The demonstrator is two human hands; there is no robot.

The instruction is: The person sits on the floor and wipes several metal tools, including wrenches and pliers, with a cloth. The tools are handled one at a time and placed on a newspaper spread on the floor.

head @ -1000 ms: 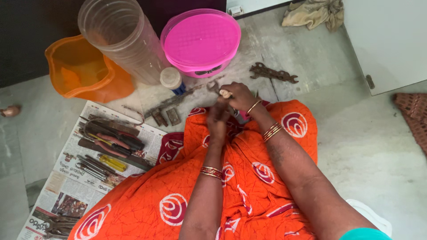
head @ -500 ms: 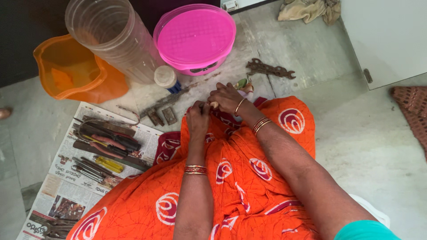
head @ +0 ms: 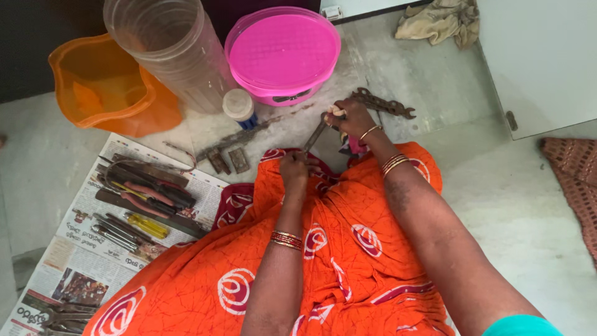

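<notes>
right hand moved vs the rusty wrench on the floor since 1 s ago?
Yes. The right hand has gone up and outward from the lap, and now sits right beside the rusty wrench, gripping one end of a metal tool.

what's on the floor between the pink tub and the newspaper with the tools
In the head view, between the pink tub and the newspaper stand a small white-capped bottle and, nearer the paper, two rusty metal pieces on the floor.

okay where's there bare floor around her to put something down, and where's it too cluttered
Bare floor lies right of the orange fabric, between the white cabinet door and the woven mat. Crowded: the newspaper covered with tools, and the stretch before both hands, left hand and right hand, by the pink container.
</notes>
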